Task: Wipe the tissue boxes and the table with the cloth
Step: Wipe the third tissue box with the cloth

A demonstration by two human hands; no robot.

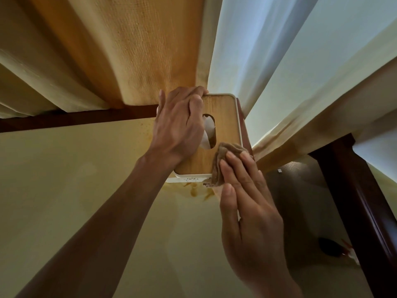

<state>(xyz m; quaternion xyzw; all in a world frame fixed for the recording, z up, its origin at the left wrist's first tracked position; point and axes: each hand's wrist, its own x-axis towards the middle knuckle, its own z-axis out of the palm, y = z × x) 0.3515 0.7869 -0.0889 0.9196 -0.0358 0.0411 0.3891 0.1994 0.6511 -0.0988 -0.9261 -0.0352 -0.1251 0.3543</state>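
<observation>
Gripping tissue box (223,117) far edge, left hand (178,127); right hand (247,201) fingers flat, pressing cloth (223,162) at near-right corner.

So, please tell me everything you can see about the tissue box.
The tissue box has a wood-look top with rounded corners, an oval slot showing white tissue, and a white body with dark specks on its near side. It sits on the pale table. The left hand grips its far left edge; the right hand presses a brown cloth on its near right corner.

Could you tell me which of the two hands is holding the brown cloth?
The right hand presses the cloth on the tissue box; the left hand grips the box's far edge.
</observation>
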